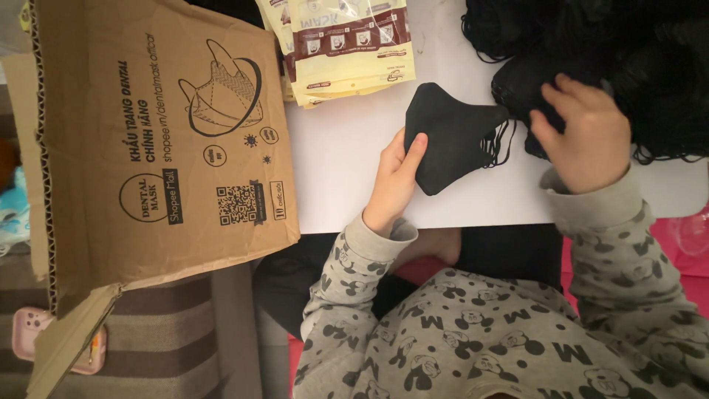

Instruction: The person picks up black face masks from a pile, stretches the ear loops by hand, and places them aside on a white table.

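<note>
Grey patterned sleeve [473, 332], left hand [395, 177] fingers pinching black mask [450, 137], right hand [583, 137] fingers spread on mask pile [635, 59]

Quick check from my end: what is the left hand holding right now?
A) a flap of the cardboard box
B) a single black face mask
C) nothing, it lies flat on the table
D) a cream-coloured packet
B: the left hand grips the lower edge of one black face mask on the white table, while the right hand reaches into the pile of black masks.

Left hand [395, 177] pinches, thumb on top; right hand [583, 137] reaches out, fingers curled.
</note>
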